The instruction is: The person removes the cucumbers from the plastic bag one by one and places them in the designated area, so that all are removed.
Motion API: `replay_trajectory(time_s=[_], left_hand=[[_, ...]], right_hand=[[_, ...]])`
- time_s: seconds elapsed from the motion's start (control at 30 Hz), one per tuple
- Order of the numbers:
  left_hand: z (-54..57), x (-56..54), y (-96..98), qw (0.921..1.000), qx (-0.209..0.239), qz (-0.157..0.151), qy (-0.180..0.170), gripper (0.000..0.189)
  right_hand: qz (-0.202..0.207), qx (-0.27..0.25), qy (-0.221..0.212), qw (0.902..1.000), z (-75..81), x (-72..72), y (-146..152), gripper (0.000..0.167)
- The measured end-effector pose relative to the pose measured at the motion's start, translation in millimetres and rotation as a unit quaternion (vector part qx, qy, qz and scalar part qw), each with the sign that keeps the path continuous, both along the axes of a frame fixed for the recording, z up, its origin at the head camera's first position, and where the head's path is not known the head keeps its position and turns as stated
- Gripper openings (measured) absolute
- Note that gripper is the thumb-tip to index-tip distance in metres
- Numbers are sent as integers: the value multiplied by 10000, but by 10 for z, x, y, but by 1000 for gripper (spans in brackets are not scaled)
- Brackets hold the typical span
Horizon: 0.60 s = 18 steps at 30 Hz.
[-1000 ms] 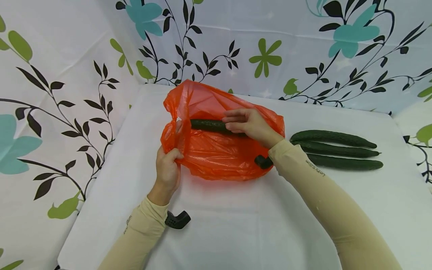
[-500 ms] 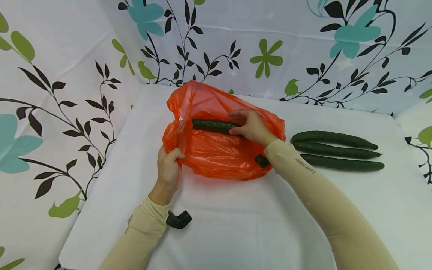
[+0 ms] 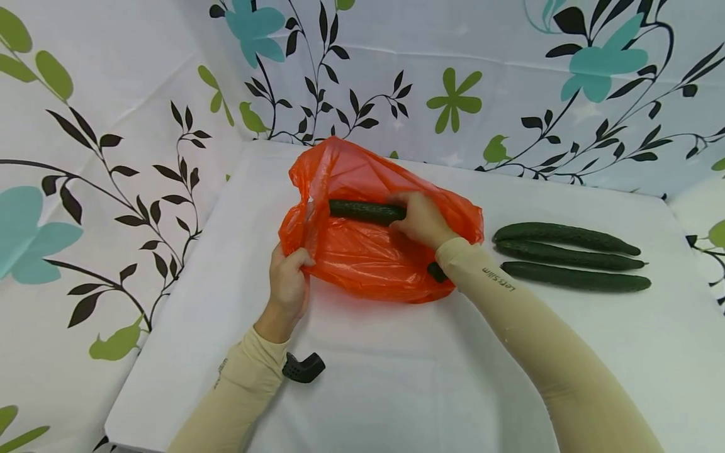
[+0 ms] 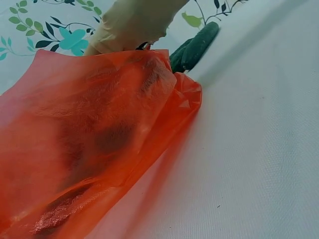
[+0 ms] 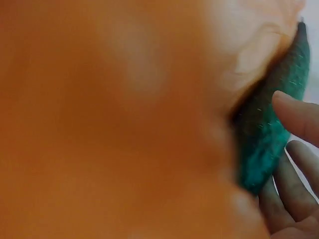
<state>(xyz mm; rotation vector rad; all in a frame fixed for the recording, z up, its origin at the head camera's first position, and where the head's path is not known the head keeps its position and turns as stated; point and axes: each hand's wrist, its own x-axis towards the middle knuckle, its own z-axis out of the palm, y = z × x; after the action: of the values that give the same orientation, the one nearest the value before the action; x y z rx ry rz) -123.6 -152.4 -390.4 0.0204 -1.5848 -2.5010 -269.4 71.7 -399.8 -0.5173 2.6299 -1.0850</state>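
An orange-red plastic bag [image 3: 368, 270] lies with its mouth spread, a dark green cucumber [image 3: 365, 212] inside it. My left hand [image 3: 289, 280] grips the bag's left edge, its fingers partly hidden by the plastic. Reaching into the bag, my right hand [image 3: 421, 220] holds the cucumber toward its right end. The right wrist view has the thumb [image 5: 294, 114] on one side of the cucumber [image 5: 269, 124] and fingers on the other; blurred orange plastic covers much of that view. From the left wrist, the bag [image 4: 109, 124] hides the right hand.
Three more cucumbers [image 3: 578, 277] lie side by side on the white table [image 3: 396, 390], right of the bag. Black wrist cameras show beside the left sleeve [image 3: 304, 368] and right sleeve [image 3: 437, 272]. A floral-patterned sheet [image 3: 362, 69] hangs behind the table.
My right hand's fingers have gone from lying nearly straight over the cucumber to curling round it. The left hand keeps its hold on the bag. The head view has shifted slightly.
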Motion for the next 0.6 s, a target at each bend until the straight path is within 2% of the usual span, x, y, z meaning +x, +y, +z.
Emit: replay_trajectory(time_s=[0.17, 0.33, 0.47, 0.6], left_hand=[[7, -8, 3, 10000, -13, 24, -57, 67], [8, -11, 17, 10000, 10, 19, -71, 67], [9, -22, 30, 9998, 39, 120, -124, 63], [22, -35, 40, 9994, 23, 324, -132, 58]], right_hand=[[139, 879, 773, 9930, -80, 24, -38, 50], [242, 1151, 1431, 9827, -116, 69, -59, 48], [331, 1328, 1632, 9771, -108, 114, -67, 46], [393, 1419, 1572, 9765, -66, 159, -63, 44]])
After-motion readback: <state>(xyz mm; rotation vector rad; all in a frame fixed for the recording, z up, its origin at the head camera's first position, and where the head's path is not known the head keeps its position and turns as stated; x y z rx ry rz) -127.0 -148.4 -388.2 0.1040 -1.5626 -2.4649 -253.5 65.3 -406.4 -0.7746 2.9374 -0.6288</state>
